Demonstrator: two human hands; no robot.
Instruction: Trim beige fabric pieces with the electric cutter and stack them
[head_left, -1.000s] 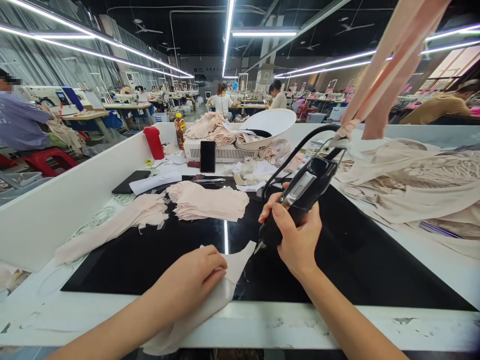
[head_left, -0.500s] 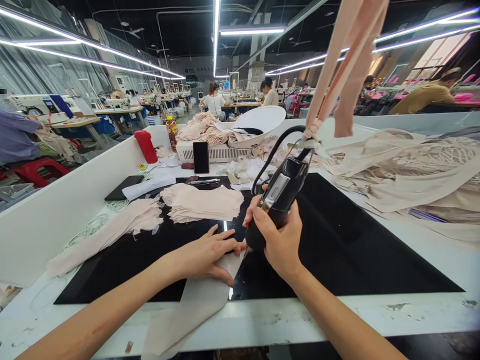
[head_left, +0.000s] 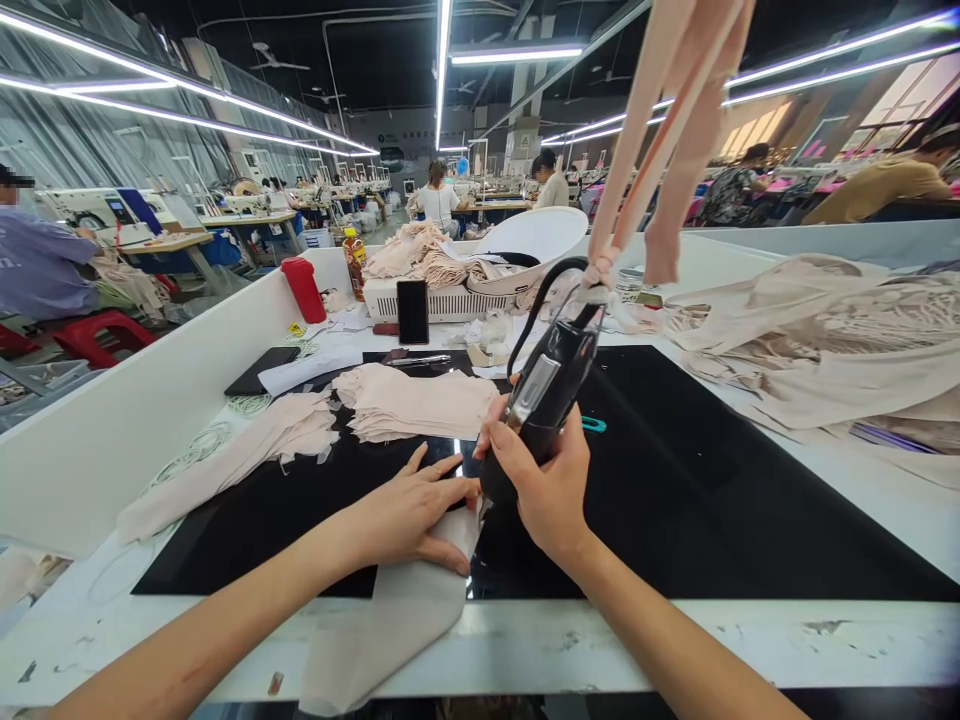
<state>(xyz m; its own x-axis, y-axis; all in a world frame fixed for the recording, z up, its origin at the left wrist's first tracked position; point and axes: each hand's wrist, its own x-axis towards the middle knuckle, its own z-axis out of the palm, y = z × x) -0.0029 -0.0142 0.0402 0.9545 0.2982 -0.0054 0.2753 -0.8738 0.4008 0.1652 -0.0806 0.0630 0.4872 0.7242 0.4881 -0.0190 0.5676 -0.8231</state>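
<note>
Gripping a black handheld cutter (head_left: 545, 395), the right hand (head_left: 546, 482) is wrapped around the lower body of the tool, fingers curled tight on it, thumb toward the camera. Tool stands tilted, top leaning right and away, tip down at the far edge of a pale fabric piece (head_left: 405, 610). A black cord (head_left: 534, 312) loops out of the tool's top, where pink fabric strips (head_left: 660, 130) hang down from above the frame and tie on.

Left hand (head_left: 412, 510) lies flat and spread, palm down, fingers pointing right, pressing the fabric piece onto the black mat (head_left: 712, 500). Fingertips sit just beside the tool's tip. The fabric piece drapes toward the camera over the white counter (head_left: 600, 640) edge.

On the mat beyond the hands: a stack of cut pink pieces (head_left: 420, 400), and left of it a looser spread of pink fabric (head_left: 247, 450) trailing toward the left wall of the counter. A small teal clip (head_left: 592, 424) lies on the mat just right of the tool.

Farther back: a phone (head_left: 412, 311) propped upright against a white tray (head_left: 442, 300) heaped with fabric, a red bottle (head_left: 307, 288), a dark tablet (head_left: 261, 369). Right side of the counter carries a large pile of beige fabric (head_left: 825, 340). Other people sit at machines well behind.
</note>
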